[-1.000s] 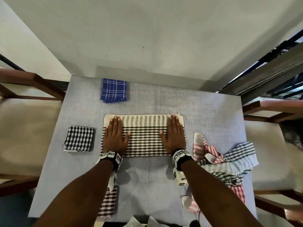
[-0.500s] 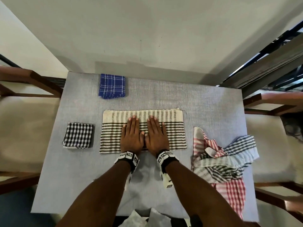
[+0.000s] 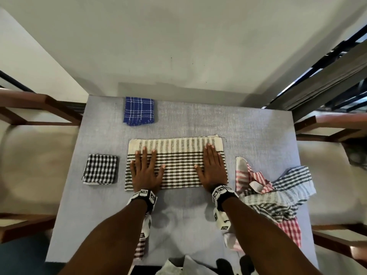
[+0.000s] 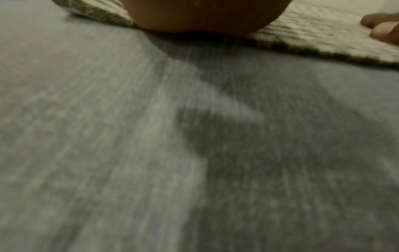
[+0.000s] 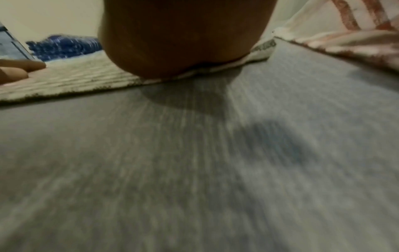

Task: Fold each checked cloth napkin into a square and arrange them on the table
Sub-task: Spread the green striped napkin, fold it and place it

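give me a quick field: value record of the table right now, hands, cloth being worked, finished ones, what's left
left hand: flat, fingers straight, pressing the left part of the brown checked napkin
right hand: flat, pressing its right part
brown checked napkin: folded to a long rectangle at the middle of the table, not yet square
folded squares: blue napkin at the far edge; black and white napkin at left
unfolded pile: crumpled red and dark checked cloths at right
near edge: another checked cloth partly under the left forearm

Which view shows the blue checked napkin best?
The head view: the blue napkin lies whole, folded, at the table's far edge. The right wrist view shows a blurred sliver of it; the left wrist view shows none.
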The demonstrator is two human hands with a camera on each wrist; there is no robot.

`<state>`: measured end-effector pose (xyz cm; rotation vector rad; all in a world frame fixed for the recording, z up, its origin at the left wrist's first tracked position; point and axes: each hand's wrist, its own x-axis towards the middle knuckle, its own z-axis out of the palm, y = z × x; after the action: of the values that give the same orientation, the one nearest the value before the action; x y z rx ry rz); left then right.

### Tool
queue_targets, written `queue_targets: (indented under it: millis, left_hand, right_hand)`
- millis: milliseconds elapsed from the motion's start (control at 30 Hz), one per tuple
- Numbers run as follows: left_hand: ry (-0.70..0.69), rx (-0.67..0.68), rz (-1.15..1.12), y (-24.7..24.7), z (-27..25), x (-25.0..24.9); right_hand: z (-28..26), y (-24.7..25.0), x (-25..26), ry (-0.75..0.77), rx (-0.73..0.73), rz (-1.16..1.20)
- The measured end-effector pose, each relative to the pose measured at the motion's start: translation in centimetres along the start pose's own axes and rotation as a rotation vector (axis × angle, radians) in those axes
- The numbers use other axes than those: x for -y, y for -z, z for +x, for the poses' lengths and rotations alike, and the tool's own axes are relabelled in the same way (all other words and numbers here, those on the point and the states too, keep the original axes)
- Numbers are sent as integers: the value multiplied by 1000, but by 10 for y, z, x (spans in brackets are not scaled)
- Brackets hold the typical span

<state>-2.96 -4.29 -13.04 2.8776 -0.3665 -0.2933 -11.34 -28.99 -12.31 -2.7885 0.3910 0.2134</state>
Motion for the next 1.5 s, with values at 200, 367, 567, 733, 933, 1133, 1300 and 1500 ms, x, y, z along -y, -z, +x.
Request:
queue_targets:
  millis: [200,367,567,733,933,1133,1300,1500]
  left_hand:
    - [11,49,23,18,10,-20]
    - [-270,94,-90,50,53,-85]
    - [-624,417,58,48,105,-182]
    - [-851,465,393,33,117,-229]
    - [-898,401,560,32,116,-252]
    - [-938,374,704,38,125,-264]
    - [-870,497,613,42,130,-269]
    - [-856,553,374,68,139,-289]
  right_hand:
    - [-3,14,1,-32,-64,150]
    - [-21,45,-4,-363,-240,143]
    - [-51,35,-8,-703,36,119]
    - [-56,51,-6,-795,98,233]
    - [-43,50,-20,-843,187,459]
    - [-48,68,-26,-836,249,536]
    - [-56,76,-30,-813,160,528]
    - [-62,88,-35,-914,16,554]
